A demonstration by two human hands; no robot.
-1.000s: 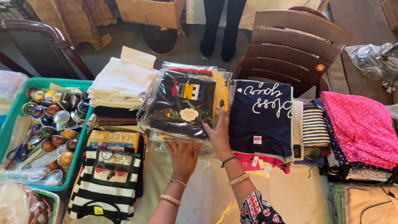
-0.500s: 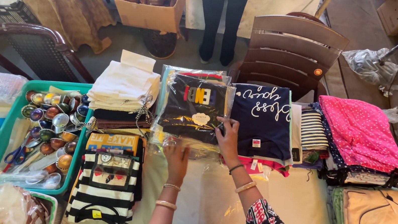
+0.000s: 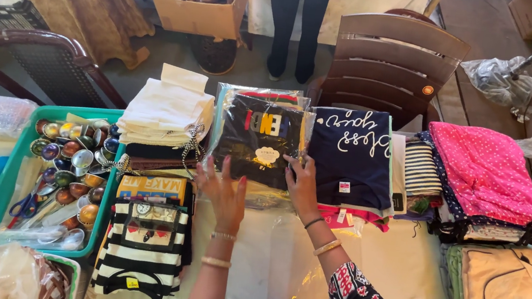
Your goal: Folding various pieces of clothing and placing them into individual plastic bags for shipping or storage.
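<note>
I count two hands: my right hand (image 3: 302, 184) grips the lower right corner of the bagged black shirt (image 3: 257, 138), which tops a wrapped stack at the table's 12 o'clock; my left hand (image 3: 224, 188) hovers spread wide at its 7 o'clock, holding nothing. One navy shirt (image 3: 349, 156) lies at its 3 o'clock, one white pile (image 3: 166, 107) at 9. A green tray (image 3: 9, 172) holds many shiny capsules. A cardboard box (image 3: 194, 16) stands on the floor beyond the cloth-covered table (image 3: 279, 266).
</note>
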